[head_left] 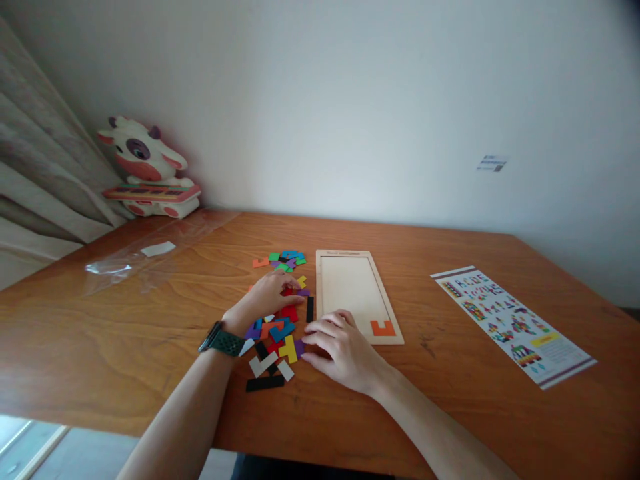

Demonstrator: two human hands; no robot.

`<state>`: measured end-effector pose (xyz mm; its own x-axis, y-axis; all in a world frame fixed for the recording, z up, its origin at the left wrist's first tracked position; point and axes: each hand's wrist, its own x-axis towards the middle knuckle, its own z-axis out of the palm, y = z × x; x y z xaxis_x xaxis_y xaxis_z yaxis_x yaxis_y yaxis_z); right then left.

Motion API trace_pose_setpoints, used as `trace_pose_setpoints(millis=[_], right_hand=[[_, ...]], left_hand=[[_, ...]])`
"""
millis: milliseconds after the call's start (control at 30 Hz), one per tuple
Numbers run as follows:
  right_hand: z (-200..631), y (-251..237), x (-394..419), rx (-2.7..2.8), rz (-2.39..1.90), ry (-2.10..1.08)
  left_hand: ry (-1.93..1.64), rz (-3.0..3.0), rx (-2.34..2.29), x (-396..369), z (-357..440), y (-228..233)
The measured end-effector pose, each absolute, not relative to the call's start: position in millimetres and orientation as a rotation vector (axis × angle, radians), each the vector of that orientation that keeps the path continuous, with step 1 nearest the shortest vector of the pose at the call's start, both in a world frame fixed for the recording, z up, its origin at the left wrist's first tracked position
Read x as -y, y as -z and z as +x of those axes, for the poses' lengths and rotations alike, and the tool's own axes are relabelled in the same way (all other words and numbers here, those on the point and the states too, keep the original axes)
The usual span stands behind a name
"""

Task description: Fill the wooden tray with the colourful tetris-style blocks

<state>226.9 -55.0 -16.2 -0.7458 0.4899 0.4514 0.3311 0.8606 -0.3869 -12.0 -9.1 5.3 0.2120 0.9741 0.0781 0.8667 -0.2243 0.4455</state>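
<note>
Wooden table against a pale wall, both hands down among loose coloured puzzle pieces.

Left hand, with a dark watch at its wrist, lies palm down on the pile, fingers loosely curled over a red piece; whether it pinches anything I cannot tell. Right hand rests flat just beside it, fingers spread and slightly bent, fingertips touching the pieces at the pile's near edge, gripping nothing visible. Just beyond the right hand lies a pale wooden puzzle tray, with one orange piece seated in its corner nearest that hand. Well off to the right of the right hand lies a printed pattern sheet. Far beyond the left hand, by the curtain, stand a cow toy and clear plastic wrapping.
</note>
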Motion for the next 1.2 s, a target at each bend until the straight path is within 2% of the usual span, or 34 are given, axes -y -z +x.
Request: trace_pose_setpoints(millis=[200,467,567,800,1067,1200], right_hand=[[226.1,12.2,59.6,2.478,-0.571,-0.483],[224.1,15.0,64.7,2.500,-0.665,-0.414],[223.3,16.0,65.3,2.495,-0.680,-0.436],[224.3,15.2,64.8,2.482,-0.660,-0.427],[225.2,14.4,63.7,2.454,-0.670,-0.376],[227.0,14.4,61.8,2.411,-0.657,-0.373]], left_hand=[[-0.525,2.139,-1.730,10.5,-10.6,-5.6],[-0.539,2.172,-1.705,12.6,-8.4,-5.6],[-0.649,2.124,-1.702,10.1,-11.4,-5.5],[-0.941,1.987,-2.207,5.8,-33.2,-9.7],[-0.578,2.059,-2.279,3.1,-42.8,11.6],[-0.522,2.104,-2.226,2.7,-40.0,9.4]])
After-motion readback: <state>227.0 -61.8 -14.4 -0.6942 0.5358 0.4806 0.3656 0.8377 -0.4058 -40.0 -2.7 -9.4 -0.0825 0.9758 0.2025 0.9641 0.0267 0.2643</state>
